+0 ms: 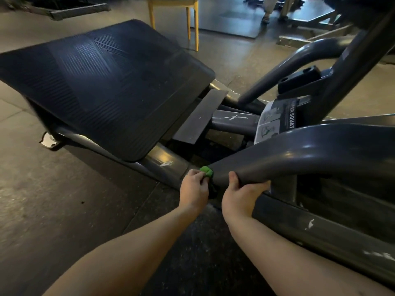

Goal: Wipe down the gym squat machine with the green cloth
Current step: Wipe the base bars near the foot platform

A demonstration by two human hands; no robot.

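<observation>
Left hand (194, 190) pinches bunched green cloth (207, 171) against the squat machine (299, 154) tube's lower end. Right hand (242, 194) curls round that tube's underside. Ribbed footplate (102, 86) ahead-left; yellow chair (189, 16) behind it.

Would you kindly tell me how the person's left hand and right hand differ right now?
The left hand pinches the bunched green cloth; the right hand holds no cloth. The left hand sits at the lower end of the curved frame tube, while the right hand grips its edge further along. Both are bare and at the same tube.
</observation>
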